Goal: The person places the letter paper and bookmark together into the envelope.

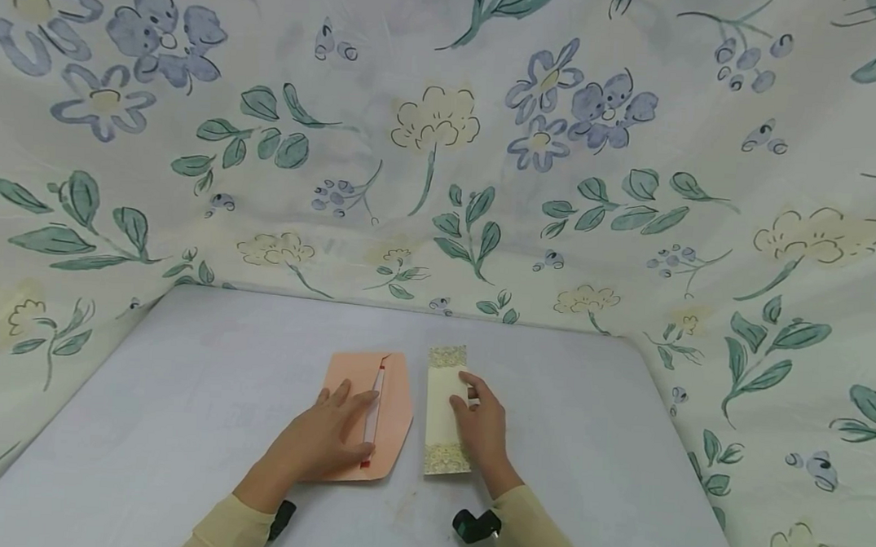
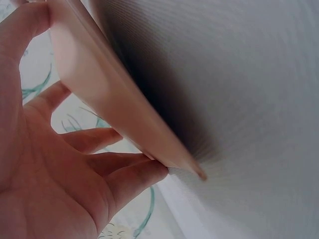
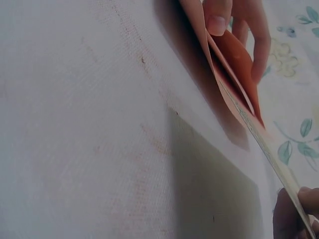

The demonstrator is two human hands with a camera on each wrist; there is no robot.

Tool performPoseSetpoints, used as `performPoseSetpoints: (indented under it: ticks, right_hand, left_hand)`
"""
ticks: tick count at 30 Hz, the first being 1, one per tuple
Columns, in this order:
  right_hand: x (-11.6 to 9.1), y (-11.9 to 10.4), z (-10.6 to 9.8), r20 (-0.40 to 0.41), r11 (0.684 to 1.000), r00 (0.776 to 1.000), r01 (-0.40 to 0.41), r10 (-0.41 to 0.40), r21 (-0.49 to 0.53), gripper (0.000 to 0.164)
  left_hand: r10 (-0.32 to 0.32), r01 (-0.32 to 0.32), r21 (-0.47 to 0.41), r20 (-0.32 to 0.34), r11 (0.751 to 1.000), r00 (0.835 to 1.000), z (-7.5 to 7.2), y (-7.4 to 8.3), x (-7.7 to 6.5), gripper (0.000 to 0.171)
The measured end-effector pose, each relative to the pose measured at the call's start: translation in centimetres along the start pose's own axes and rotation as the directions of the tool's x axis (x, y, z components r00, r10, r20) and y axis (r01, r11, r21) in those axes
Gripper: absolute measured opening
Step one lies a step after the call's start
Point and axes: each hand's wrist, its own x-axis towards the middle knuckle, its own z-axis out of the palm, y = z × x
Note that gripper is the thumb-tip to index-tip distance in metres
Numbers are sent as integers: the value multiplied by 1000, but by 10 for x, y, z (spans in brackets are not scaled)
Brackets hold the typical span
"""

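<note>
A peach envelope [image 1: 394, 435] lies left of the middle of the white table, its long slit gaping towards the right, with red bits at both ends of the slit. My left hand [image 1: 328, 432] holds its upper panel between thumb and spread fingers, and the panel bows in the right wrist view. To the right is a cream card [image 1: 443, 404] with gold speckled bands at its ends. My right hand [image 1: 484, 426] pinches its right edge. In the right wrist view the card [image 3: 279, 167] stands off the table, casting a shadow, its far edge near the envelope's opening [image 3: 241, 92].
The white table [image 1: 585, 443] reaches back to a hanging cloth [image 1: 384, 165] printed with blue flowers and green leaves. Black wrist devices [image 1: 474, 526] sit at both cuffs. Faint brownish marks [image 3: 144, 134] show on the tabletop.
</note>
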Motion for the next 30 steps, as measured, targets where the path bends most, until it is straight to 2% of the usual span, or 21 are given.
performPoseSetpoints:
  ticks: [9,30]
  right_hand:
    - [0,-6,4,23,1000,999,-23,23,-5,40]
    - [-2,-11,16,31,1000,999,-18,18,9,42]
  left_hand:
    - [-14,14,1,15,1000,1000,0,1,0,78]
    - [-15,15,4,16,1000,1000,-3,4,-1,77]
